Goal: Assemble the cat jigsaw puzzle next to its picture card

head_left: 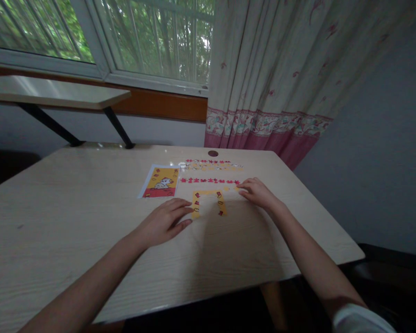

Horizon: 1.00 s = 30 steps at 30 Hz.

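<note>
My left hand [169,219] lies low over the table with its fingers apart, its fingertips at the left side of a partly assembled jigsaw puzzle [195,203]. Yellow pieces with red and dark drawings form the puzzle's top and two sides; inside them bare table shows. To the right, my right hand [257,192] has its index finger and thumb a little apart beside a small yellow puzzle piece [236,188]. Whether the fingertips touch it is too small to tell. A row of red puzzle pieces [210,181] stretches above the assembled part.
Left of the rows lies a printed picture [163,181] of a white cartoon animal on yellow and red. More rows of loose pieces [211,166] lie farther back, near a dark round disc [213,153]. A raised shelf [55,92] stands at the back left; a curtain [263,92] hangs behind.
</note>
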Each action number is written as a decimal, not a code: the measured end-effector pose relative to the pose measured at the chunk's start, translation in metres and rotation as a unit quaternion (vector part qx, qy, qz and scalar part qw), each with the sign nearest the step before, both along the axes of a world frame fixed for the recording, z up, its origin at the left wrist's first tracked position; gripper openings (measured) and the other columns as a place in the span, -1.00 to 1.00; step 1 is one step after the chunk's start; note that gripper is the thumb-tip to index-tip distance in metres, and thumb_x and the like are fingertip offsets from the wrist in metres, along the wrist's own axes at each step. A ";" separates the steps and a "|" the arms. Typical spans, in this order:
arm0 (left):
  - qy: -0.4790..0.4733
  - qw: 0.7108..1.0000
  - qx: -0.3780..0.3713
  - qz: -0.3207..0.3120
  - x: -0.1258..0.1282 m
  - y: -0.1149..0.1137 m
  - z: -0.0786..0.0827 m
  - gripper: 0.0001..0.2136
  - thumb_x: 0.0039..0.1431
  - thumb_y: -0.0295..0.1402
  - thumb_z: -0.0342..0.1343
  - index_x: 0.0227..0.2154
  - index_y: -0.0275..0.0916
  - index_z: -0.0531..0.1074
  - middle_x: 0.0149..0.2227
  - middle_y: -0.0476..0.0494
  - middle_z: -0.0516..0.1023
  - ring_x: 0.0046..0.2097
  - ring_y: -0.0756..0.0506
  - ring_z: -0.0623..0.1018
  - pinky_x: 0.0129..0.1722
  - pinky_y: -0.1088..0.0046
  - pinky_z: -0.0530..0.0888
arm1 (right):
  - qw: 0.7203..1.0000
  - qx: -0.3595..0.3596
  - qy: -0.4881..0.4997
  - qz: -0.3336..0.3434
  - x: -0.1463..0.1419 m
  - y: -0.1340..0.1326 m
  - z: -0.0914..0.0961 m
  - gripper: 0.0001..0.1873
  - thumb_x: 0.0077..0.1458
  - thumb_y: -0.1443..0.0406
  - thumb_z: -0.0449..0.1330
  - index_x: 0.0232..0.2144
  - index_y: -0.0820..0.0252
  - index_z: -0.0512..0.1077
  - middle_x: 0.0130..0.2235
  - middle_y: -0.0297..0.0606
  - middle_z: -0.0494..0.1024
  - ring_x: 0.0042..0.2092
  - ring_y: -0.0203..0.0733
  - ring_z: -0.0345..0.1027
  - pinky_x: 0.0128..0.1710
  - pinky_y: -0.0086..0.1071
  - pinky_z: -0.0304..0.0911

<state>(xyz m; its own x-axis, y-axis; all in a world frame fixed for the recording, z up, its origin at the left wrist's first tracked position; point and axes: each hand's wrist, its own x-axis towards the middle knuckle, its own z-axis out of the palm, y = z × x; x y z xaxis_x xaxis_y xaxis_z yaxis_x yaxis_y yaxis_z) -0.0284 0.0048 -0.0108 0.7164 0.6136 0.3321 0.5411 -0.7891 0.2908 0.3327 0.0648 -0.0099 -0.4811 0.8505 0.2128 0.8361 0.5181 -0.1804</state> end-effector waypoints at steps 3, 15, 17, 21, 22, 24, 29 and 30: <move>0.001 1.000 0.005 0.005 0.000 0.000 0.000 -0.74 0.26 -0.27 -0.03 -0.07 -0.21 0.41 -0.04 -0.24 0.44 0.00 -0.19 0.42 -0.02 0.17 0.40 | 1.000 -0.007 0.026 -0.011 -0.002 0.000 0.000 -0.80 0.08 0.23 0.20 -0.26 0.19 0.50 -0.20 -0.16 0.54 -0.15 -0.10 0.35 -0.06 -0.23 0.16; -0.057 0.998 -0.009 0.017 0.013 -0.006 0.006 -0.80 0.25 -0.38 -0.05 -0.16 -0.24 0.44 -0.17 -0.21 0.47 -0.13 -0.14 0.42 -0.14 0.29 0.40 | 0.988 -0.082 0.126 -0.025 -0.009 -0.003 0.002 -0.93 0.02 0.34 0.19 -0.38 0.21 0.37 -0.44 -0.34 0.41 -0.38 -0.28 0.24 -0.33 -0.42 0.11; -0.078 0.997 -0.014 0.008 0.018 -0.008 0.007 -0.81 0.24 -0.40 -0.05 -0.18 -0.24 0.45 -0.21 -0.19 0.48 -0.16 -0.12 0.42 -0.17 0.31 0.40 | 0.985 -0.094 0.146 -0.014 -0.018 -0.006 0.006 -0.98 0.05 0.37 0.15 -0.39 0.22 0.38 -0.45 -0.33 0.42 -0.39 -0.30 0.24 -0.36 -0.45 0.10; -0.148 0.988 -0.030 0.015 0.031 -0.012 0.010 -0.84 0.21 -0.40 -0.02 -0.24 -0.22 0.46 -0.28 -0.14 0.52 -0.22 -0.09 0.44 -0.22 0.34 0.39 | 0.968 -0.093 0.229 0.048 -0.048 -0.020 0.014 -0.85 0.14 0.35 0.07 -0.36 0.21 0.46 -0.35 -0.25 0.50 -0.34 -0.30 0.31 -0.35 -0.44 0.16; -0.169 0.985 -0.035 0.026 0.034 -0.013 0.011 -0.85 0.21 -0.40 -0.01 -0.27 -0.23 0.47 -0.31 -0.13 0.53 -0.24 -0.09 0.45 -0.23 0.35 0.39 | 0.959 -0.104 0.252 0.073 -0.057 -0.026 0.015 -0.83 0.15 0.32 0.07 -0.33 0.19 0.47 -0.32 -0.25 0.52 -0.33 -0.30 0.33 -0.34 -0.44 0.18; -0.196 0.979 -0.043 0.041 0.039 -0.014 0.012 -0.86 0.19 -0.37 0.01 -0.33 -0.22 0.48 -0.35 -0.11 0.54 -0.27 -0.08 0.46 -0.26 0.36 0.39 | 0.940 -0.124 0.301 0.101 -0.075 -0.037 0.015 -0.84 0.13 0.28 0.12 -0.29 0.18 0.48 -0.30 -0.25 0.53 -0.36 -0.32 0.33 -0.35 -0.44 0.21; -0.206 0.974 -0.086 0.043 0.046 -0.017 0.013 -0.85 0.15 -0.29 0.07 -0.38 -0.20 0.50 -0.40 -0.09 0.54 -0.31 -0.08 0.46 -0.29 0.37 0.38 | 0.916 -0.179 0.347 0.090 -0.105 -0.057 0.011 -0.84 0.04 0.25 0.22 -0.29 0.16 0.49 -0.41 -0.34 0.52 -0.43 -0.36 0.32 -0.41 -0.47 0.21; -0.206 0.973 -0.095 0.041 0.047 -0.017 0.013 -0.86 0.14 -0.28 0.09 -0.39 -0.20 0.50 -0.41 -0.09 0.53 -0.31 -0.08 0.45 -0.30 0.37 0.38 | 0.916 -0.181 0.347 0.084 -0.107 -0.059 0.011 -0.84 0.02 0.25 0.23 -0.30 0.16 0.49 -0.43 -0.35 0.52 -0.43 -0.36 0.32 -0.41 -0.47 0.22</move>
<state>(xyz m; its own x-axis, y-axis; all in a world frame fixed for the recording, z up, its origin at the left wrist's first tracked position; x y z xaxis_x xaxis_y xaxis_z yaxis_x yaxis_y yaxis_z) 0.0187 -0.0122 0.0026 0.4924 0.7420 0.4550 0.4071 -0.6584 0.6331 0.2252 0.0062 0.0006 -0.4678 0.8517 0.2359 0.3686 0.4306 -0.8238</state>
